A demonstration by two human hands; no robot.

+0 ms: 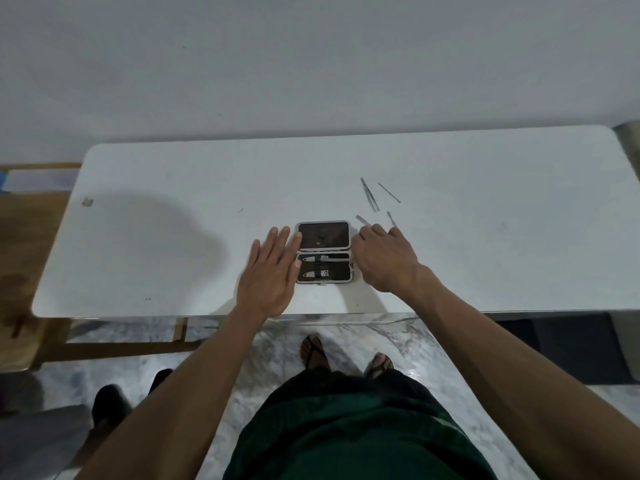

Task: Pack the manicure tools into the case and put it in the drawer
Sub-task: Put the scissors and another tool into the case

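Case lies open and flat on the white table, near the table's front edge, its two halves hinged one behind the other. The half nearer the person holds two nail clippers strapped side by side, one behind the other; the far half shows a dark lining with nothing clearly readable in it.

Left of the case, the left hand lies palm down with its fingers spread and straight, holding nothing; the fingertips touch the case's left edge by the far half.

Right of the case, the right hand is knuckles up with its fingers curled down toward the table. Two thin metal tools poke out just past those fingertips: a flat file and a slim pusher. Whether the fingers have actually pinched either one, I cannot tell, as the hand hides the contact.

Farther behind and right of the case, well apart from both hands, lie a pair of tweezers and a thin needle-like pick, both loose on the table.
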